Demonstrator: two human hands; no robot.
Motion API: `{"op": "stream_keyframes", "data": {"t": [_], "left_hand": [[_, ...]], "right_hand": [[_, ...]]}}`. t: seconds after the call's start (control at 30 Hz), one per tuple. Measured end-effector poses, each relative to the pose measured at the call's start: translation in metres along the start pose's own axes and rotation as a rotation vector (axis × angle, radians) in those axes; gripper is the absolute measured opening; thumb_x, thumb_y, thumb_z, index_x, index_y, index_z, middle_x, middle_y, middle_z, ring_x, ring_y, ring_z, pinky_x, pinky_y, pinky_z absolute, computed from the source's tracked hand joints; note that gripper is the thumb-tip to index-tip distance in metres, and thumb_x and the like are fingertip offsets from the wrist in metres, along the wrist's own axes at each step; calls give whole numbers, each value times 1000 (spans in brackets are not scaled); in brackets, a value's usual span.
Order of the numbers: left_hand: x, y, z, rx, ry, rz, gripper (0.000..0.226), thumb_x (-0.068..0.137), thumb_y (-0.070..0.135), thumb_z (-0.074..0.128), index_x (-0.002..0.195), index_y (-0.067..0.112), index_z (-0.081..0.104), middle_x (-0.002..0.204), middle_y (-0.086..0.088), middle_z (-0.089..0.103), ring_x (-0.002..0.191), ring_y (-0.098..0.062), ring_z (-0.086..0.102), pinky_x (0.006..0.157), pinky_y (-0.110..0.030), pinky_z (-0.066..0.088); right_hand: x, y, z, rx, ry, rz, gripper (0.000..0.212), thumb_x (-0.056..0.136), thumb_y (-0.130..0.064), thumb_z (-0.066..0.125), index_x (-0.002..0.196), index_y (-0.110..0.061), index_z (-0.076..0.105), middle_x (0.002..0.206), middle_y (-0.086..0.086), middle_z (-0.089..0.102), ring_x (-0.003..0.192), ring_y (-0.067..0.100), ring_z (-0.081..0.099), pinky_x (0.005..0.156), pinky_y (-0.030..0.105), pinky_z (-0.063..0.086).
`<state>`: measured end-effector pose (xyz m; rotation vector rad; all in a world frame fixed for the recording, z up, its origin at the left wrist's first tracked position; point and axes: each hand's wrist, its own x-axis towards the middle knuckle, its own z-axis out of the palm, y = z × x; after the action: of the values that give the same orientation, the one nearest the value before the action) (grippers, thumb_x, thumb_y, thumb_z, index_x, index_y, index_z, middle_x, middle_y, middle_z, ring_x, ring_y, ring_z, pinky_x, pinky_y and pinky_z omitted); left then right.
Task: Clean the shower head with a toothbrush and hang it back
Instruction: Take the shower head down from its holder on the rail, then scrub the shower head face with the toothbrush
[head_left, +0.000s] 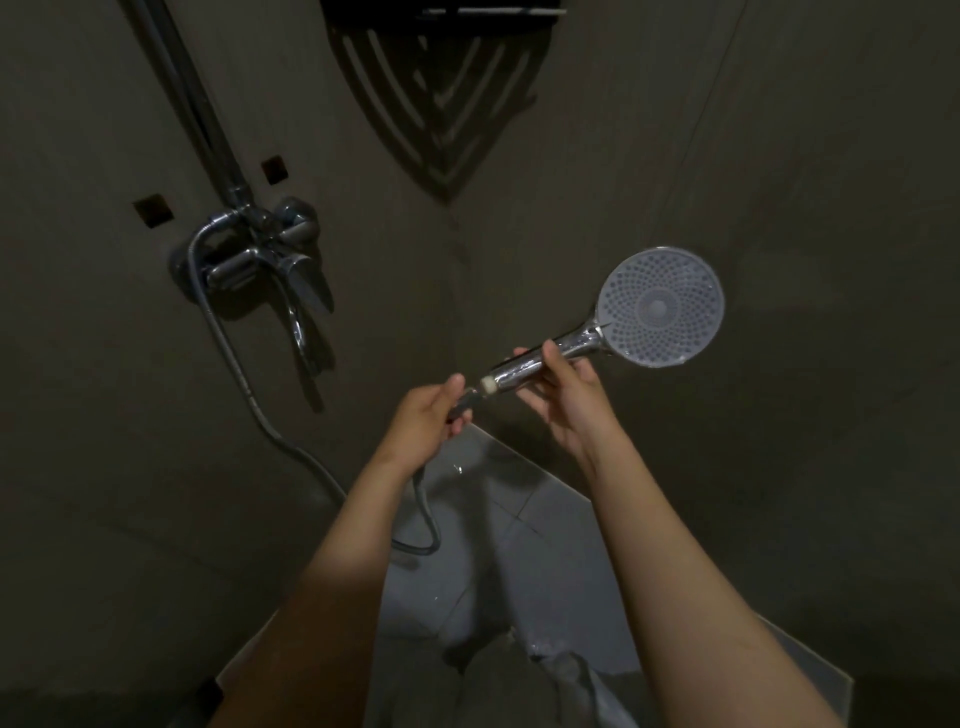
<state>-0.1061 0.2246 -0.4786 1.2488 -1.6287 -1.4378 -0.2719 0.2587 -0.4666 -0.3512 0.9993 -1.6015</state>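
Holding the shower head (660, 306) out in front of the dim wall corner, well to the right of the tap mixer (260, 260) and below the corner shelf (436, 98). Nozzle face turned toward the camera; chrome handle running down-left from the round face toward the hose (228, 343) joint, so long axis slanting from upper right to lower left.

Right hand (563, 395) wrapped loosely under the handle, thumb and fingers curled on the chrome, nearer the face than the other hand. Left hand (431, 415) pinched on the dark hose nut just below the pale collar at the handle's end, fingers pressed together.

No toothbrush in view. Judged: scrubbing not yet begun, or done; cannot tell. Either way, turning at the joint seems the likely coming move, along that slanted axis.
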Motion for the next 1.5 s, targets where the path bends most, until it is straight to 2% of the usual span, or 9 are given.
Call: {"op": "stream_keyframes", "data": {"t": [0.2, 0.57, 0.63, 0.73, 0.87, 1.03, 1.23, 1.37, 1.5], "left_hand": [[-1, -9, -12, -6, 109, -86, 53, 100, 37, 31, 59, 12, 54, 32, 7, 40, 29, 1, 33, 36, -14, 26], [10, 2, -10, -102, 155, -41, 48, 100, 36, 32, 63, 13, 52, 43, 5, 37, 35, -2, 32, 38, -15, 25], [15, 8, -9, -154, 136, -34, 42, 100, 35, 33, 71, 13, 56, 45, -3, 39, 45, -2, 36, 41, -17, 25], [21, 20, -5, -207, 89, 6, 26, 95, 33, 46, 81, 14, 55, 47, -3, 48, 54, 9, 41, 50, -18, 29], [35, 38, -4, 17, 60, 111, 17, 86, 26, 65, 76, 19, 53, 61, 12, 44, 46, 7, 42, 53, -14, 35], [47, 67, -2, -25, -36, 155, 32, 77, 5, 73, 73, 19, 44, 64, 5, 41, 49, 6, 40, 53, -9, 36], [50, 80, 2, -54, -85, 145, 40, 68, -3, 78, 78, 20, 47, 71, 6, 48, 58, 3, 51, 54, -7, 43], [51, 80, 9, -82, -72, 125, 50, 67, 0, 79, 109, 8, 54, 94, 1, 64, 85, -7, 62, 67, -10, 49], [49, 81, 14, -143, 6, 122, 42, 68, -4, 76, 98, 16, 54, 86, 4, 62, 79, -8, 61, 62, -8, 49]], "right_hand": [[6, -18, -10, 110, 56, -24, 6, 96, -14, 49, 102, -14, 49, 88, 9, 73, 98, 23, 65, 76, 39, 58], [13, -24, -15, -156, 79, -63, 10, 95, -16, 53, 102, -20, 48, 99, 6, 70, 90, 15, 69, 64, 28, 56], [16, -26, -13, -244, 69, -83, 10, 94, -16, 54, 101, -20, 48, 100, 7, 70, 93, 16, 69, 74, 33, 57], [20, -28, -6, -340, 39, -100, 10, 93, -17, 55, 98, -21, 48, 100, 7, 70, 94, 19, 68, 83, 38, 54], [24, -32, 12, -472, -48, -153, 10, 93, -17, 56, 92, -22, 48, 93, 4, 71, 84, 15, 70, 66, 26, 53], [31, -42, 30, -590, -148, -154, 9, 92, -20, 58, 92, -23, 50, 81, -3, 74, 73, 7, 71, 59, 22, 53], [38, -54, 43, -624, -213, -157, 11, 89, -18, 61, 97, -22, 55, 94, -1, 67, 89, 16, 67, 77, 40, 57], [38, -56, 49, -666, -264, -201, 5, 90, -18, 61, 93, -21, 59, 92, 0, 66, 84, 10, 65, 67, 24, 53], [36, -58, 53, -735, -335, -209, 4, 91, -16, 59, 90, -20, 59, 86, -1, 66, 72, 2, 66, 61, 17, 52]]}}
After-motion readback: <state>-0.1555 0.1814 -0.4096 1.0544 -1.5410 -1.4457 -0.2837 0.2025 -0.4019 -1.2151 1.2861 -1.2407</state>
